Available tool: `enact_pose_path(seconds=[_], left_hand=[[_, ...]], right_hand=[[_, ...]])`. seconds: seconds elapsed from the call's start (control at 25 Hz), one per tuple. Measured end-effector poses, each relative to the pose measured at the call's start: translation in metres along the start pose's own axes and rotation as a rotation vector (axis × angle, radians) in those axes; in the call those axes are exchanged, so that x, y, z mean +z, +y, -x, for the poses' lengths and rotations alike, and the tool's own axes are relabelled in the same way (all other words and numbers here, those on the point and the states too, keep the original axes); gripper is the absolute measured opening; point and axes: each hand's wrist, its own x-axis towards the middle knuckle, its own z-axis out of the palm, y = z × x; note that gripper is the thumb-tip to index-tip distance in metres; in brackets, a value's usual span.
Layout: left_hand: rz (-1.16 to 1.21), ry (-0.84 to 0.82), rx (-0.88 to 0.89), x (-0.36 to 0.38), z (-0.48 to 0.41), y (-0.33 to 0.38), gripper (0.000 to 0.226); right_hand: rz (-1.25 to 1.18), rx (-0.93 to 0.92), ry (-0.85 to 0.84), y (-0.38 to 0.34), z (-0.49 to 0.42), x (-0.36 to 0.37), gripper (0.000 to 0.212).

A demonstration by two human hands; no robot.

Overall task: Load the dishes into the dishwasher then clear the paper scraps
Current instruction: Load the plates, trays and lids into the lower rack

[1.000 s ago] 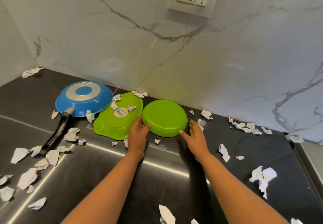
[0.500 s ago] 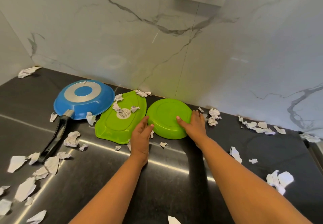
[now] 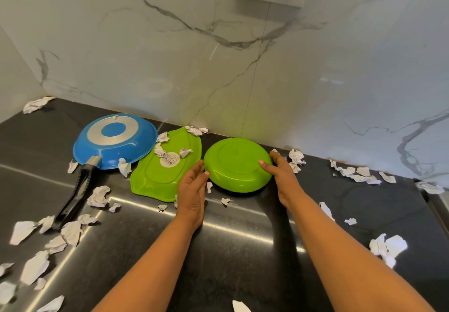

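Green plastic sits between my palms: the round dish (image 3: pixel 237 164) lies upside down at the centre of the frame, on the dark counter (image 3: pixel 243 251) close to the marble wall (image 3: pixel 145 56). My left hand (image 3: pixel 192 190) is flat, fingers straight, its thumb tip touching the dish's left rim. My right hand (image 3: pixel 283 175) has the thumb laid on top and the fingers curled round the far right edge, so that side is pinched. The dish does not look lifted yet. By my reckoning the job has barely started. All three dishes are on the counter: just left of this one lies the oblong plate (image 3: pixel 165 165), also face down, with a few scraps on it. Left again is the blue frying pan (image 3: pixel 116 141), overturned, handle pointing to the lower left. No dishwasher is in view. Paper scraps (image 3: pixel 98 196) litter the counter on both sides, thickest at lower left and along the wall at right, none gathered. Loading comes first, then the sweep.
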Motion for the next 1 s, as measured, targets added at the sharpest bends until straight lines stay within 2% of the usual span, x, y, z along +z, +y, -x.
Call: enact_pose_path(seconds=[0.2,0.36,0.56,0.68,0.8,1.0], left_hand=[[-0.002,-0.045,0.014,-0.001,0.000,0.002,0.048],[-0.104,-0.106,0.070,-0.003,0.007,0.002,0.052],[0.018,-0.098,-0.071,-0.001,0.036,0.009,0.041],[0.064,-0.151,-0.143,-0.008,0.055,0.012,0.040],[0.149,-0.235,-0.202,-0.017,0.078,0.013,0.068],[0.211,-0.354,-0.282,-0.028,0.112,-0.001,0.056]], right_hand=[[-0.018,-0.059,0.047,0.014,0.021,-0.007,0.072],[0.003,-0.079,-0.002,0.021,0.052,-0.008,0.076],[-0.238,-0.047,-0.020,0.032,0.097,-0.016,0.073],[-0.401,-0.054,0.032,0.041,0.123,-0.017,0.064],[-0.591,0.001,0.061,0.045,0.148,-0.024,0.048],[-0.613,0.085,0.069,0.045,0.191,-0.031,0.036]])
